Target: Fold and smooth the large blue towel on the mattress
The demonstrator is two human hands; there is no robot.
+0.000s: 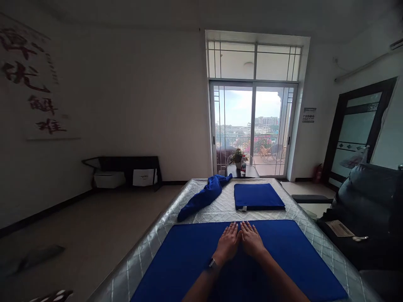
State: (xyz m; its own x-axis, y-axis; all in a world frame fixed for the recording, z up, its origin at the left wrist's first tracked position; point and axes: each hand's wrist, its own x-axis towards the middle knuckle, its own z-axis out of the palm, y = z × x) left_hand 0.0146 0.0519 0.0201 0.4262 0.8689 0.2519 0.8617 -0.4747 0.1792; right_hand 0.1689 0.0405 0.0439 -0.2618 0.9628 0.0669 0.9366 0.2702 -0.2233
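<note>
A flat blue cloth (176, 256) with straight edges is spread over the near part of a table with a silvery quilted cover (201, 217). My left hand (227, 242) lies palm down on it near its far edge, fingers stretched out, with a dark band at the wrist. Right beside it my right hand (251, 240) rests flat as well, the thumbs almost touching. Beyond the hands sits a folded blue cloth (258, 196) with a small white tag at its near edge. A crumpled blue cloth (206, 195) lies to its left.
Past the table's far end stands a small table with a potted plant (238, 157) and a bottle (243, 165), before glass sliding doors (234, 121). A black chair (371, 209) holding a paper (340, 229) is at the right. A low black bench (127, 163) stands along the left wall.
</note>
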